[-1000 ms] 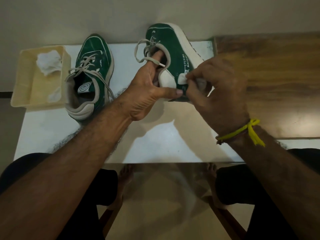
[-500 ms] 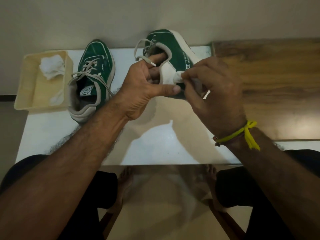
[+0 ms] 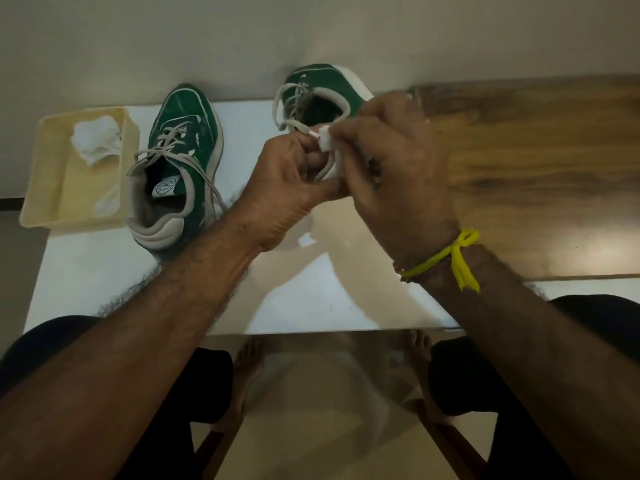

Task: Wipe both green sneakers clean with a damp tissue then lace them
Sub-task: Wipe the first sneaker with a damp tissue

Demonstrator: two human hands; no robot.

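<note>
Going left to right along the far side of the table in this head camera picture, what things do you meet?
Cream tray with crumpled tissues → laced green sneaker → held green sneaker → wooden surface.

On the table [image 3: 86,289], a tray [image 3: 41,188] sits at the far left with two wads of tissue [image 3: 97,138] inside it, one toward its far end and one toward its near end, and a sneaker [image 3: 180,168] stands just to the right of the tray, toe pointing away from the person. A second sneaker [image 3: 322,95] is to the right of the first, at the table's far edge, with the left hand [image 3: 287,188] at its near side and the right hand [image 3: 391,174] directly to the right of that hand, a small tissue piece [image 3: 325,142] between the two hands. A wooden surface [image 3: 536,174] lies to the right of the table, and the person's legs and feet are below the near edge.
</note>
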